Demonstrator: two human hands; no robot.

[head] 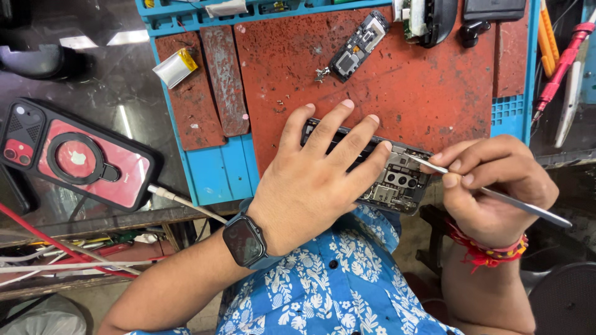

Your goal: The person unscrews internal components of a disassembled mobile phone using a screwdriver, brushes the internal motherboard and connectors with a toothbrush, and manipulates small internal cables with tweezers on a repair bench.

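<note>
We press our left hand (316,180) flat, fingers spread, on an opened dark smartphone with its back cover off (391,180), pinning it at the near edge of a worn red rubber work mat (385,80). The phone lies slantwise across that near edge, just above our blue floral shirt (335,285); its exposed camera modules and circuit board show to the right of our fingertips. A dark smartwatch (245,242) sits on our left wrist.

Our right hand (490,186) has its grip closed on thin metal tweezers (490,192), pinched between thumb and first fingers. The tweezer tip touches the upper right corner of the phone's exposed interior. Red thread is tied around our right wrist.

The red mat rests in a blue plastic repair tray (217,174) on the bench. On the far part of the mat lies a small black and silver phone component (360,44), with a few tiny screws near it. To the far left, on a separate strip of mat, sits a small silver battery cell with a yellow end (176,67). On the dark glass bench to the left lies a phone in a red and black case with a ring holder (74,155), a white cable plugged into its end. Red and yellow hand tools (562,62) lie at the far right.
</note>
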